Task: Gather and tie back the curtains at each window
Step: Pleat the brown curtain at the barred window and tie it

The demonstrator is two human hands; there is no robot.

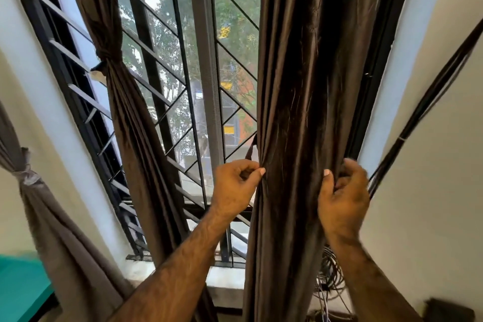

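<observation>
The top of the dark brown curtain (pixel 308 73) runs past the upper edge, so its rod or hooks are out of sight. Its hem is cut off at the bottom edge. The fingertips of the right hand (pixel 343 198) are buried in the folds; the far side of the cloth is hidden. A thin dark strap (pixel 251 148) beside the left hand (pixel 235 185) disappears behind the curtain edge, its ends unseen. The tangle of cables (pixel 329 277) is partly covered by the right forearm. A dark object (pixel 449 310) at the lower right corner is blurred and cropped. The teal surface (pixel 21 287) at lower left is also blurred and cropped.
</observation>
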